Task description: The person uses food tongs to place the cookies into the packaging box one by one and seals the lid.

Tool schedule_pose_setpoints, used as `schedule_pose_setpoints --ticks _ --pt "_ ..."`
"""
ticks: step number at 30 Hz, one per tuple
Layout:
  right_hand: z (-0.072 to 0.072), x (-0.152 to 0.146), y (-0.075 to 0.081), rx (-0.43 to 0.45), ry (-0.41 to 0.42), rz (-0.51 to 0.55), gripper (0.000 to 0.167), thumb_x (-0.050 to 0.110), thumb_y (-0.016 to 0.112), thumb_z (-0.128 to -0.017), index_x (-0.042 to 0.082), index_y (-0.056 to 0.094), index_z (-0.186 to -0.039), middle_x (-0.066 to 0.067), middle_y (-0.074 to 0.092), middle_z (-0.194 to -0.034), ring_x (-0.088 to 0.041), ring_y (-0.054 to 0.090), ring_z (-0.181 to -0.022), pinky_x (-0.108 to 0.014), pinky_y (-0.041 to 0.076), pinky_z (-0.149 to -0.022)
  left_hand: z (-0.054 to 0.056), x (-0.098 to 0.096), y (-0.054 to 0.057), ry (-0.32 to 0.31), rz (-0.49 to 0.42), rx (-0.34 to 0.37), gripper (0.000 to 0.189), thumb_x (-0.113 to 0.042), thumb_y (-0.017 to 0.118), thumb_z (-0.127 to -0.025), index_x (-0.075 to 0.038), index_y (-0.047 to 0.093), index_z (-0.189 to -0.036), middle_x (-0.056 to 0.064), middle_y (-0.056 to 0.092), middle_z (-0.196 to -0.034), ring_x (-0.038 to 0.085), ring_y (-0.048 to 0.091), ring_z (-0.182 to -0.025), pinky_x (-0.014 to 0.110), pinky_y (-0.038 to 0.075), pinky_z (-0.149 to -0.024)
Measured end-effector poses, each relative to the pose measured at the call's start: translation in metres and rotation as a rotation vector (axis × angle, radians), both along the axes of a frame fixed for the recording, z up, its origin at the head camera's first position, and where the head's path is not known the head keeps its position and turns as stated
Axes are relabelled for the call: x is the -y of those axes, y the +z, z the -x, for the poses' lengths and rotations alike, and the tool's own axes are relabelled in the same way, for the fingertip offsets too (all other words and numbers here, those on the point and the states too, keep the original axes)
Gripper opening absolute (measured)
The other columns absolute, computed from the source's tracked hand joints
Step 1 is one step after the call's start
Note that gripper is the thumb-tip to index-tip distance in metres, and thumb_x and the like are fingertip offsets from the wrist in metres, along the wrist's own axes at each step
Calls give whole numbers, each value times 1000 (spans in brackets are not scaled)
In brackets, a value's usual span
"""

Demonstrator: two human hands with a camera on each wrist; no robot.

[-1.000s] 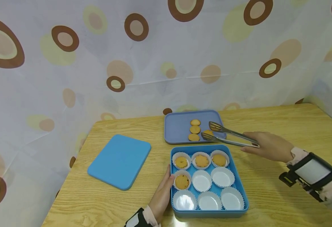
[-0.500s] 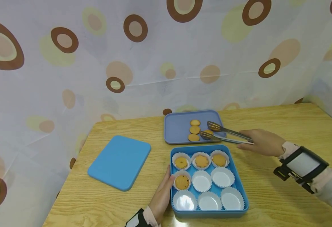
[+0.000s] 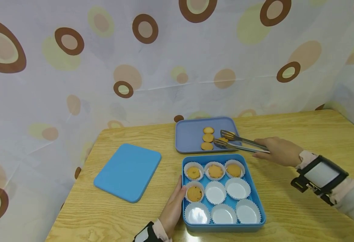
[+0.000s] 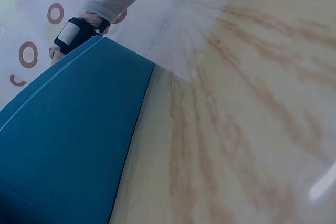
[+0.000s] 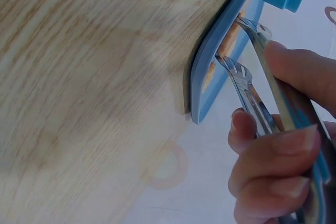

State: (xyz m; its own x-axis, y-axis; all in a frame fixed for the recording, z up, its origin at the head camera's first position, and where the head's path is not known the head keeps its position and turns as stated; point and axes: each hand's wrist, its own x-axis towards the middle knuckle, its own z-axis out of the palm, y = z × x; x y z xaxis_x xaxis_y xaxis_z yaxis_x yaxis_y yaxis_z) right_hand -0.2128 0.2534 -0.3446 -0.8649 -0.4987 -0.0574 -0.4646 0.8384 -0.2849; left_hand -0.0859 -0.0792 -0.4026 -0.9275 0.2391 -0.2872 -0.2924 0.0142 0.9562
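My right hand [image 3: 281, 151] grips metal tongs [image 3: 249, 145], also in the right wrist view. The slotted tong tips stand apart over the right part of the blue-grey tray [image 3: 189, 134], around a cookie [image 3: 223, 139] they partly hide. Left of it, several round cookies [image 3: 208, 138] lie in a column. My left hand [image 3: 171, 206] rests along the left wall of the blue box [image 3: 222, 228], fingers straight, thumb at the rim. Inside the box, white paper cups [image 3: 215, 193] form three rows; the back row and the middle row's left cup [image 3: 194, 193] hold cookies.
A blue lid-like panel [image 3: 128, 172] lies flat on the wooden table [image 3: 83, 211], left of the box. Patterned cloth [image 3: 165, 60] hangs behind the table. The tray sits just behind the box's back rim.
My right hand and the tongs have shifted slightly left, bringing the tips further over the right-hand cookie. The left hand, box and lid-like panel have stayed put.
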Motion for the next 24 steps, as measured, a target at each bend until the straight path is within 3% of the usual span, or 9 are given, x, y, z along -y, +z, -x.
schedule_pose_setpoints --ticks 10,18,20,24 --pt "-5 -7 1 -69 17 32 53 25 69 -90 -15 57 -122 -8 66 -90 -14 55 -72 -31 47 -61 -1 0 0 1 4 -17 60 -32 25 -108 -5 -1 -155 15 -3 -162 36 -7 -148 59 -3 -116" --pt "-20 -15 17 -124 -2 57 57 28 68 -92 -15 54 -127 -27 66 -111 -24 64 -88 -43 54 -73 0 0 0 0 2 -13 61 -32 25 -108 -5 -1 -155 14 -3 -162 35 -7 -148 59 -3 -116" --pt "-25 -16 20 -131 0 60 57 29 67 -92 -14 54 -127 -26 67 -111 -24 65 -89 -43 54 -73 0 0 0 -2 0 -16 60 -32 25 -108 -5 -1 -155 14 -4 -162 35 -7 -148 59 -3 -116" --pt "-36 -17 26 -133 5 62 57 31 68 -92 -12 55 -128 -12 69 -103 -13 58 -78 -31 48 -65 -1 0 0 -8 -4 -24 60 -31 24 -108 -5 -2 -155 14 -4 -162 35 -8 -148 59 -4 -116"
